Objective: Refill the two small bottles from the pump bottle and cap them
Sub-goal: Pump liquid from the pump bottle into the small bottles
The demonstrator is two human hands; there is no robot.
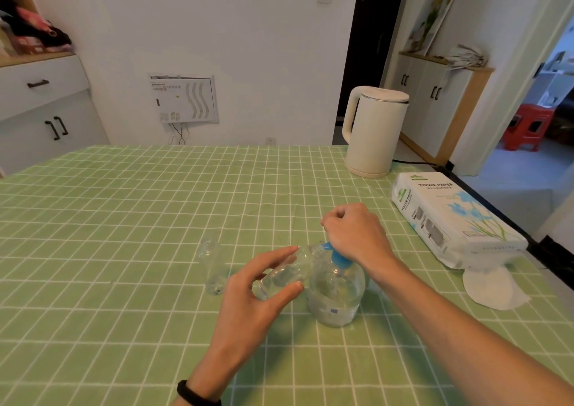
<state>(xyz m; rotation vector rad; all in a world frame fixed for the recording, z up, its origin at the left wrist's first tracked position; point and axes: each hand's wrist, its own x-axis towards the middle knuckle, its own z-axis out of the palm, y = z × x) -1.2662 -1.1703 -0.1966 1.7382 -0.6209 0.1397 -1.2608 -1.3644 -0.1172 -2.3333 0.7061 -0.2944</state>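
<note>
A clear pump bottle [337, 293] with a blue pump head stands near the middle of the green checked table. My right hand [357, 234] rests fisted on top of the pump head, covering most of it. My left hand [257, 290] holds a small clear bottle [285, 276], tilted with its open mouth up against the blue nozzle. A second small clear bottle [214, 269] stands upright and uncapped just left of my left hand. No caps are visible.
A cream electric kettle [372, 135] stands at the far right of the table [124, 219]. A pack of tissue paper [447, 216] lies to the right, with a loose white tissue [490, 290] in front of it.
</note>
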